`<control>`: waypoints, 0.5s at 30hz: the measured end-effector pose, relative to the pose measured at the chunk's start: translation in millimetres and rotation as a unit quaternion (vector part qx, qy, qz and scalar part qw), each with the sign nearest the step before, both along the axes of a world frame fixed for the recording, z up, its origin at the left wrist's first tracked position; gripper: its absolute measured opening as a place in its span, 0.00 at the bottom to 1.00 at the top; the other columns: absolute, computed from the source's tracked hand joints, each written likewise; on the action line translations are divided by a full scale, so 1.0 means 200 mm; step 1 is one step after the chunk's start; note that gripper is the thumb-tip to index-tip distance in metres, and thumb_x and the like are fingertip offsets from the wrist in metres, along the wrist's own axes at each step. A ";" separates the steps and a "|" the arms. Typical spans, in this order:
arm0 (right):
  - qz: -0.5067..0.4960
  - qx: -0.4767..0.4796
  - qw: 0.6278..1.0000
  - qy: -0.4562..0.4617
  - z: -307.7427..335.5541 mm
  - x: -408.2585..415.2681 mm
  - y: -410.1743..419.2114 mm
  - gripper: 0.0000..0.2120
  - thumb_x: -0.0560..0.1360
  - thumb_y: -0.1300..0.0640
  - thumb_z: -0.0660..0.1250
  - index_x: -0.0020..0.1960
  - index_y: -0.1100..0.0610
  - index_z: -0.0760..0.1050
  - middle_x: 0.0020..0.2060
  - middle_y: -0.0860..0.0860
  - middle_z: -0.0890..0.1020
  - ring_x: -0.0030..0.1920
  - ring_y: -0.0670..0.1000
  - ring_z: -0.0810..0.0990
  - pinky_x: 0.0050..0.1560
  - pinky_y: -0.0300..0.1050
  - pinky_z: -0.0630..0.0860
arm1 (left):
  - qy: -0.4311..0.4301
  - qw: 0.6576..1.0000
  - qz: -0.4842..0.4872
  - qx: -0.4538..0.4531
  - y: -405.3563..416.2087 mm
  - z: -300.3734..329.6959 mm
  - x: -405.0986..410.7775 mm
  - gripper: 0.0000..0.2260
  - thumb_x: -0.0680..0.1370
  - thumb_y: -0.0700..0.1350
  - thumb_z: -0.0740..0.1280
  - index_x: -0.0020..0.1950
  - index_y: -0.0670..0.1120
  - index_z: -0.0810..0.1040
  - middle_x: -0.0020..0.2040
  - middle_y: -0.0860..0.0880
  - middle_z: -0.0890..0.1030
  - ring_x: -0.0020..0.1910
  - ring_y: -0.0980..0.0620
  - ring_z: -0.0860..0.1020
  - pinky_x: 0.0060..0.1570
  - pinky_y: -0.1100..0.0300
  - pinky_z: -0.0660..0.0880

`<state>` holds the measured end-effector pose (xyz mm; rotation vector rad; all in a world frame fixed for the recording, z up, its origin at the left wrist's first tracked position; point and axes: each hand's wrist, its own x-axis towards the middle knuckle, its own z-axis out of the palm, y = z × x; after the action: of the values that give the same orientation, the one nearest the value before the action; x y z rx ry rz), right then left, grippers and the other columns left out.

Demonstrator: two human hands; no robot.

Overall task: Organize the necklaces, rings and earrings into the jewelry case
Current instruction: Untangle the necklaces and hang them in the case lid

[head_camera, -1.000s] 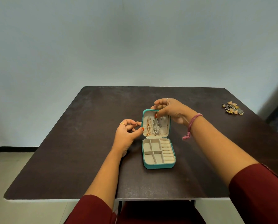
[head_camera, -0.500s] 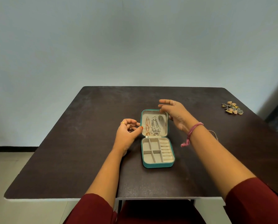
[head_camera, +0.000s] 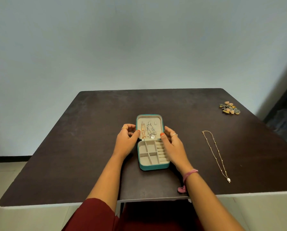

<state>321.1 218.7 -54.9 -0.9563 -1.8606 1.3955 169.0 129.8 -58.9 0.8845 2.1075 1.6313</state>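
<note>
jewelry case (head_camera: 153, 161) open, lid away | left hand (head_camera: 125, 141), right hand (head_camera: 172, 145) fingers loosely curled, touching lid edges

I see a dark brown table (head_camera: 72, 164). On it lie an open teal jewelry case (head_camera: 153, 166) at centre, a gold necklace (head_camera: 216, 154) to its right, and a small jewelry pile (head_camera: 229, 108) far right.

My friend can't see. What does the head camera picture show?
Two bare hands, left hand and right hand, touch the sides of an open teal jewelry case on a dark table. Two necklaces hang in its lid; a gold necklace lies right.
</note>
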 end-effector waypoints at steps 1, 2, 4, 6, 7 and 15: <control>0.001 -0.008 1.000 0.004 0.00 0.00 0.00 0.21 0.80 0.52 0.60 0.71 0.53 0.65 0.59 0.46 0.75 0.57 0.43 0.75 0.53 0.31 0.71 | 0.003 1.000 0.000 -0.002 0.00 0.00 0.01 0.09 0.77 0.45 0.66 0.57 0.48 0.72 0.48 0.53 0.80 0.47 0.56 0.79 0.46 0.63 0.76; -0.001 -0.016 1.000 0.011 0.00 0.01 0.01 0.20 0.80 0.54 0.61 0.71 0.54 0.66 0.60 0.47 0.75 0.57 0.43 0.75 0.51 0.29 0.70 | 0.003 1.000 0.003 0.001 0.00 0.00 0.02 0.10 0.78 0.46 0.66 0.57 0.48 0.72 0.49 0.54 0.80 0.48 0.56 0.79 0.46 0.63 0.76; -0.010 -0.034 0.999 0.022 0.00 0.01 0.02 0.20 0.79 0.55 0.62 0.71 0.56 0.67 0.62 0.49 0.75 0.58 0.44 0.75 0.53 0.31 0.71 | -0.006 1.000 0.017 0.022 -0.01 0.00 0.03 0.10 0.78 0.46 0.65 0.59 0.48 0.72 0.51 0.53 0.79 0.50 0.56 0.78 0.48 0.64 0.75; -0.010 -0.055 0.998 0.023 0.01 0.01 0.03 0.20 0.79 0.56 0.62 0.70 0.56 0.67 0.62 0.50 0.75 0.58 0.45 0.75 0.57 0.37 0.72 | -0.026 0.998 0.035 0.044 -0.01 0.00 0.02 0.11 0.78 0.46 0.65 0.60 0.47 0.72 0.53 0.53 0.77 0.51 0.59 0.77 0.47 0.67 0.72; -0.007 -0.063 0.998 0.022 0.01 0.01 0.03 0.20 0.79 0.56 0.62 0.70 0.56 0.68 0.62 0.50 0.75 0.58 0.45 0.75 0.57 0.38 0.72 | -0.037 0.997 0.039 0.050 -0.01 0.01 0.02 0.12 0.79 0.46 0.65 0.61 0.47 0.72 0.54 0.54 0.77 0.51 0.60 0.76 0.47 0.68 0.72; 0.124 -0.027 0.988 -0.092 0.12 0.05 0.08 0.21 0.77 0.54 0.66 0.68 0.56 0.66 0.61 0.48 0.76 0.55 0.44 0.76 0.58 0.40 0.72 | -0.094 0.991 0.069 0.063 0.06 0.08 -0.01 0.12 0.78 0.50 0.65 0.60 0.49 0.73 0.59 0.52 0.75 0.59 0.54 0.74 0.53 0.63 0.69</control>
<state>330.5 234.2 -30.3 -0.9333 -2.1490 1.5548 167.6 141.9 -42.0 0.6043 1.9914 1.8570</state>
